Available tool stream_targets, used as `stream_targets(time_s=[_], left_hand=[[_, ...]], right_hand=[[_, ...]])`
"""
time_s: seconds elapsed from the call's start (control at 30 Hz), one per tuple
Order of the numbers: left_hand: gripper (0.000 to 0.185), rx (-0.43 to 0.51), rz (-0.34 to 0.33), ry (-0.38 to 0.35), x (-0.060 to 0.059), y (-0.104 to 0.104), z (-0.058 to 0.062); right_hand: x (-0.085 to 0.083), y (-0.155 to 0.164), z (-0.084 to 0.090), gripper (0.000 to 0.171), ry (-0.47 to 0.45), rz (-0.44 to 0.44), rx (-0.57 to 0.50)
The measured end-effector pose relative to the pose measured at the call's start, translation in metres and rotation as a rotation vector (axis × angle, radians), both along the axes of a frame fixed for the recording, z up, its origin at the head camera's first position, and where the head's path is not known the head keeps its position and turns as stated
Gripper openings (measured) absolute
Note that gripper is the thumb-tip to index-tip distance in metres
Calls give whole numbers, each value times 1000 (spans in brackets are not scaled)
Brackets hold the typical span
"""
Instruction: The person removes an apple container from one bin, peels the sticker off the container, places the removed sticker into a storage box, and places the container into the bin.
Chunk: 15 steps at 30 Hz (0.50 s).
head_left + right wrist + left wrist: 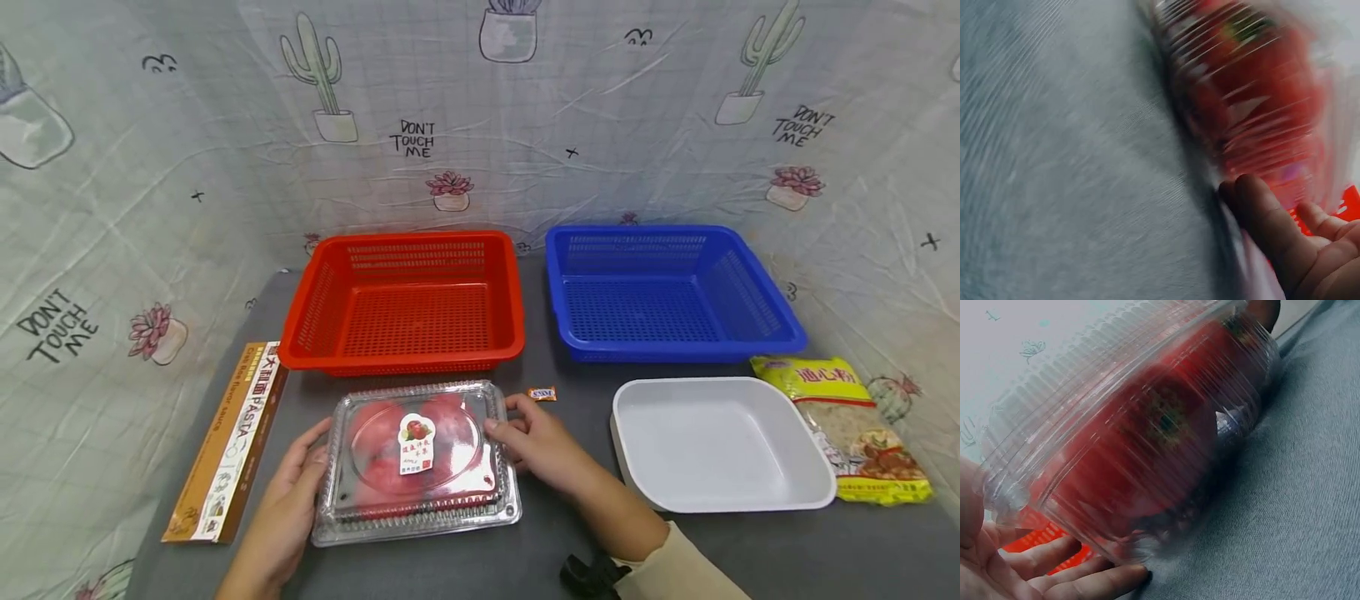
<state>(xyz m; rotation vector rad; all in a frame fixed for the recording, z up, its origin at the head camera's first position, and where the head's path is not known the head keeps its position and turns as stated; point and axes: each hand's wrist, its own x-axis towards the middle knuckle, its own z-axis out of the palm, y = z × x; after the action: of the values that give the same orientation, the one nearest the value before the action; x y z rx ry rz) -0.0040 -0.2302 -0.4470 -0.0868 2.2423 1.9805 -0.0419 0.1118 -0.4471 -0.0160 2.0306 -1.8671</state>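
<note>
Far left on the grey table (540, 533): a long pasta box (228, 437) lies flat, running front to back, just beside the left hand.

Left hand (288, 500): fingers straight and loosely spread against the left wall of the clear plastic clamshell of apples (416, 458). In the left wrist view the fingers (1066, 575) reach under the clamshell's lower edge, palm open toward it; not curled round it.

Clamshell: sits on the table at front centre, directly in front of the red basket (408, 300) and apart from it. Lid is closed. Red apples show through the ribbed plastic; a small white label with an apple picture is on the lid. The base appears to rest on the table; whether one edge is raised, cannot tell.

Right hand (536, 442): fingertips rest on the clamshell's right rim, fingers gently bent, thumb side toward the lid. The right wrist view is blurred; a fingertip (1260, 206) presses the clamshell's edge.

Small orange wrapped candy (542, 393): on the table just behind the right hand.

Right of centre: a blue basket (667, 292) stands beside the red one, both at the back. In front of it is a white tray (720, 442). A yellow bag of dry food (843, 425) lies just right of the tray.
</note>
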Motion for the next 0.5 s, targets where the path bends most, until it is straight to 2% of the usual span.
stream_targets(time_s=[0.13,0.37,0.5], left_hand=[[48,-2,-13,-25,0,-2,1],[49,12,-31,-43,-1,-2,3],[51,-42,-36,-47,-3,-2,9]], right_hand=[[0,2,4,50,-64,21,-52],[2,4,12,56,-98,34,-57],[3,5,15,59,-98,37,-48]])
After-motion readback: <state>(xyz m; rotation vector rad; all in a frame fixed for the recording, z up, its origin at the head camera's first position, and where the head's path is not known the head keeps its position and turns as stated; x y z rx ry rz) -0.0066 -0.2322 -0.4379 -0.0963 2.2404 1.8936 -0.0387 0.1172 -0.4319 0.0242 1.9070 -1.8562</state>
